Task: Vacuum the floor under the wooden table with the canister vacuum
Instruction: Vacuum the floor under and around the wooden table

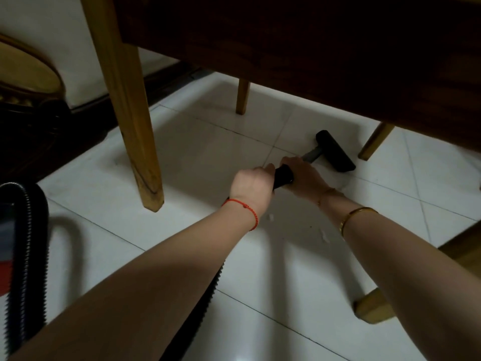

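Observation:
Both my hands grip the black vacuum wand (283, 175) low over the white tiled floor (208, 157). My left hand (251, 187) holds the rear of the handle. Just ahead of it, my right hand (303, 175) wraps the wand. The wand's grey tube leads to the black floor nozzle (335, 151), which lies flat on the tiles under the dark wooden table (312, 48). The ribbed black hose (208, 290) runs back beneath my left forearm. At the left edge a loop of hose (28, 243) rises from the canister (5, 259), which is mostly cut off.
Light wooden table legs stand at front left (130, 126), far middle (242, 97) and right (374, 142). Another wooden leg foot (372, 308) sits at lower right. Small white crumbs (324, 234) lie on the tiles between my arms. A dark carved furniture piece (33, 82) stands far left.

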`<state>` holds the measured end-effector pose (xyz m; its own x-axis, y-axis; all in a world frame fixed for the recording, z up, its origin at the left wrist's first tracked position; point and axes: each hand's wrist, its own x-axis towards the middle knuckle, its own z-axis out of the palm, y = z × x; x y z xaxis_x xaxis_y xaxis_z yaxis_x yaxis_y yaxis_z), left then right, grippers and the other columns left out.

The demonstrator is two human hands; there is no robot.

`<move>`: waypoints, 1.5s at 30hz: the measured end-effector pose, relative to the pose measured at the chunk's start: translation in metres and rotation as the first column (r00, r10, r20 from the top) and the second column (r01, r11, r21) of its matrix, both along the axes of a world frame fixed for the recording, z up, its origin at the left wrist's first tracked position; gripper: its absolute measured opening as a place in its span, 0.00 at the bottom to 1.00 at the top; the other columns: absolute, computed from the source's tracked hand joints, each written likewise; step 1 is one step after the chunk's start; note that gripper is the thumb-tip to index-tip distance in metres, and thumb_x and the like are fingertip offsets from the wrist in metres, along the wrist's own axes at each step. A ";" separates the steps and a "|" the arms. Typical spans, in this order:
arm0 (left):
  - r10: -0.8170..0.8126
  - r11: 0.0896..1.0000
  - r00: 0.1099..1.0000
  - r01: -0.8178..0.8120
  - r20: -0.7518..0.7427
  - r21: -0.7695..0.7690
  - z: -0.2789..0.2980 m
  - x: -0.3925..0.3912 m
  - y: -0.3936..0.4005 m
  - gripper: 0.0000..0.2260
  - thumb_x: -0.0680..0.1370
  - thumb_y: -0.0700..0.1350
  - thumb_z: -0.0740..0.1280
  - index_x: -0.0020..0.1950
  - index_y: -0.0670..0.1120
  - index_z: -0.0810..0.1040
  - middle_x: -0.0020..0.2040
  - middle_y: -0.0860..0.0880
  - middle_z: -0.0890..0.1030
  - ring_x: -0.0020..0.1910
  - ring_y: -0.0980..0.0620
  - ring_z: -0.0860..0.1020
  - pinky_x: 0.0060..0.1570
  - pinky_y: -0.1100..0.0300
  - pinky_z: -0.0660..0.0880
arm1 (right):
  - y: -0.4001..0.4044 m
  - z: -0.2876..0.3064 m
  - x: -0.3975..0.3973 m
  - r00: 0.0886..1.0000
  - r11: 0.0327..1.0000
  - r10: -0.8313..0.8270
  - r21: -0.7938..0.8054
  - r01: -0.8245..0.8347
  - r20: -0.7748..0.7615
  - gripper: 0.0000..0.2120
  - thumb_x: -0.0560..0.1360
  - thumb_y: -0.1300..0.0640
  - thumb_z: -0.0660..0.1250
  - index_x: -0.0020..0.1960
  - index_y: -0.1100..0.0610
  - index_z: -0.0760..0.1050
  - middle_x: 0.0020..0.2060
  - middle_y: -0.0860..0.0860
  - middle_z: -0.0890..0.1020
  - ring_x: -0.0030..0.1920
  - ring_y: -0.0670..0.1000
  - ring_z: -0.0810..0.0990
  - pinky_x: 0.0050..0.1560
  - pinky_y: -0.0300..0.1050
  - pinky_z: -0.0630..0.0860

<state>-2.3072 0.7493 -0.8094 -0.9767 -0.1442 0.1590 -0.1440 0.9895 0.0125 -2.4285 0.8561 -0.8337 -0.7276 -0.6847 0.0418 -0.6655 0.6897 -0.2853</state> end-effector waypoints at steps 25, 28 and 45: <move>0.187 0.981 0.982 -0.186 0.018 -0.053 0.032 0.206 -0.086 0.13 0.79 0.52 0.60 0.59 0.45 0.68 0.49 0.46 0.80 0.45 0.44 0.81 0.36 0.57 0.69 | -0.115 0.016 0.171 0.918 0.916 0.395 -0.090 -0.392 0.023 0.09 0.71 0.60 0.70 0.44 0.54 0.70 0.41 0.49 0.75 0.47 0.51 0.71 0.47 0.44 0.67; 0.188 0.981 0.981 -0.186 0.038 -0.051 0.039 0.230 -0.090 0.13 0.80 0.52 0.60 0.59 0.46 0.69 0.49 0.47 0.80 0.45 0.45 0.81 0.38 0.57 0.70 | -0.118 0.022 0.200 0.919 0.913 0.393 -0.138 -0.384 0.038 0.10 0.72 0.59 0.70 0.42 0.52 0.68 0.40 0.48 0.74 0.46 0.50 0.71 0.47 0.43 0.69; 0.169 0.981 0.983 -0.161 0.066 -0.111 0.030 0.227 -0.098 0.12 0.81 0.52 0.58 0.60 0.47 0.67 0.49 0.47 0.80 0.44 0.45 0.81 0.36 0.57 0.68 | -0.122 0.006 0.210 0.973 0.969 0.204 -0.117 -0.216 -0.105 0.07 0.72 0.55 0.68 0.45 0.54 0.69 0.46 0.53 0.78 0.52 0.54 0.73 0.44 0.45 0.73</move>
